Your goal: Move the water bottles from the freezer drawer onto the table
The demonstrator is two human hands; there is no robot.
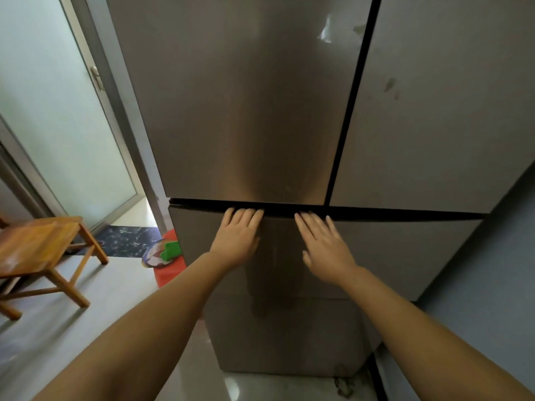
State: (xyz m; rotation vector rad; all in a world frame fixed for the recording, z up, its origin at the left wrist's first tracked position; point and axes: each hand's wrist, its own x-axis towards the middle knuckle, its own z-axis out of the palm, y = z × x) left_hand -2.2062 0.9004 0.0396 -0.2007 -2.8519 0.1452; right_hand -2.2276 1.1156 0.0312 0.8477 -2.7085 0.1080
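Reaching forward with both forearms extended, palms down. Left hand (238,238) and right hand (324,243) lying flat against the freezer drawer (390,256) front, fingers (246,216) straight and released, tips hooking into the dark gap along its top edge at twelve o'clock, likely readying to pull it out. Drawer sitting closed, so water bottles presumably hiding inside, not showing. Standing off at nine o'clock, a wooden desk (37,244), apparently the destination. Rising beyond, the closed upper refrigerator doors (246,96).
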